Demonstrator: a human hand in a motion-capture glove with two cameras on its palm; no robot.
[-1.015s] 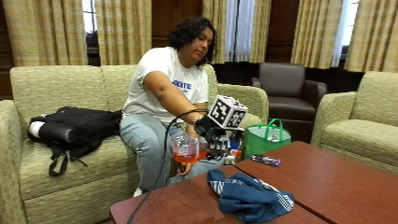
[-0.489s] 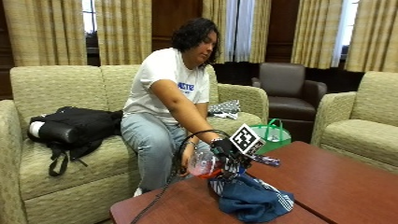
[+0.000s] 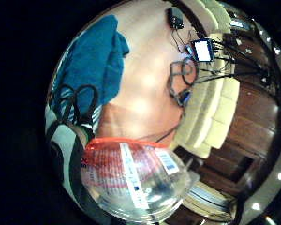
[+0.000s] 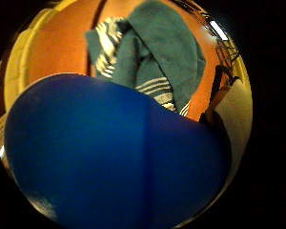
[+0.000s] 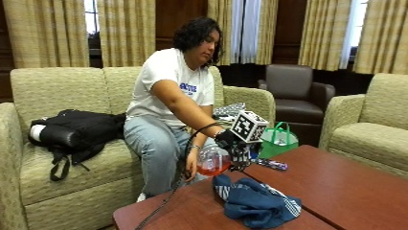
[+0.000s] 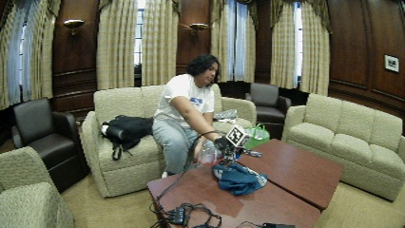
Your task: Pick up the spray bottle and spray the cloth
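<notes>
The spray bottle (image 5: 213,162) is held in the gloved right hand (image 5: 231,142), just above the blue cloth (image 5: 255,203) on the table (image 5: 357,191), and the table could be wetted instead if the bottle is aimed to one side.

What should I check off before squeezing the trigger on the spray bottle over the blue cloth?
1. Bottle in hand: ok. The gloved right hand grips the spray bottle above the table.
2. Cloth in place: ok. The blue striped cloth lies bunched on the table, just below the bottle.
3. Liquid present: ok, reddish liquid shows in the bottle's lower part.
4. Nozzle aimed at cloth: cannot tell.
5. Finger on trigger: cannot tell.
</notes>
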